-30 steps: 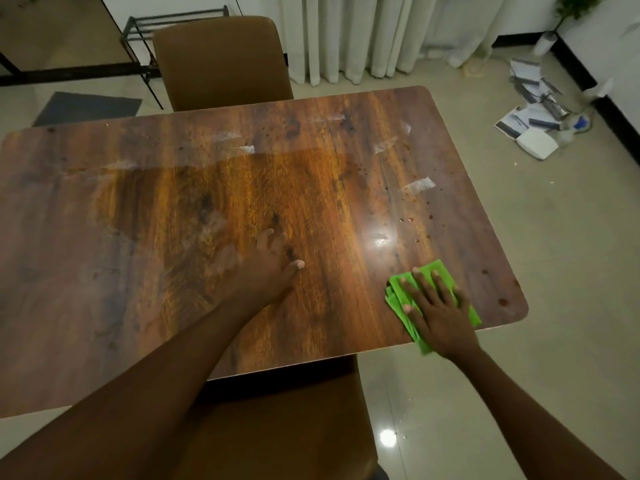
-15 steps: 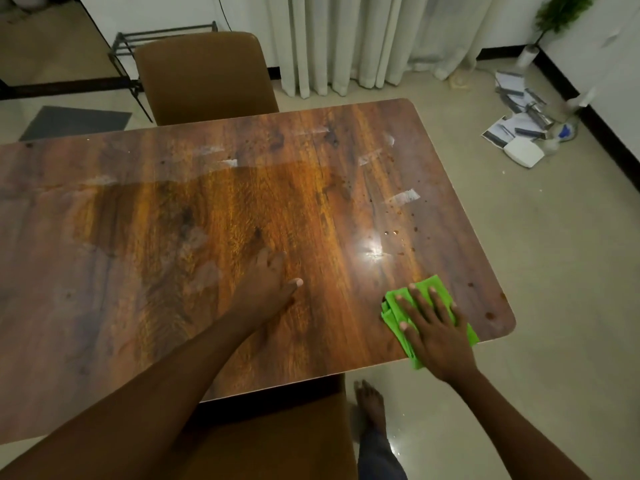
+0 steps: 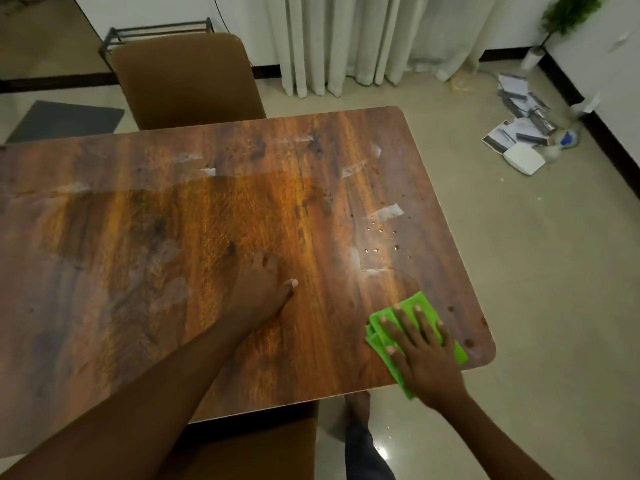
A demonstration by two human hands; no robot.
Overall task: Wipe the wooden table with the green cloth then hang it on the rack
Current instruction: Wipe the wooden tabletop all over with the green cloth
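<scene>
A folded green cloth (image 3: 423, 305) lies near the front right corner of the wooden table (image 3: 173, 271). My right hand (image 3: 422, 355) presses flat on it with fingers spread and straight. Near the table's middle my left hand (image 3: 258, 294) rests flat on the bare wood, fingers extended. Water droplets (image 3: 381, 237) and pale smears dot the tabletop beyond the cloth. A black metal rack (image 3: 159, 31) stands against the far wall behind the chair, partly hidden by it.
A brown chair (image 3: 187, 81) stands at the table's far side and another (image 3: 242, 445) under the near edge. Papers and a white box (image 3: 523, 159) litter the floor at right. Curtains (image 3: 363, 39) hang at the back. A dark mat (image 3: 65, 121) lies far left.
The view has shifted, so the table sits lower in frame. My right hand and the cloth have slid slightly left, away from the right edge. My left hand stays put.
</scene>
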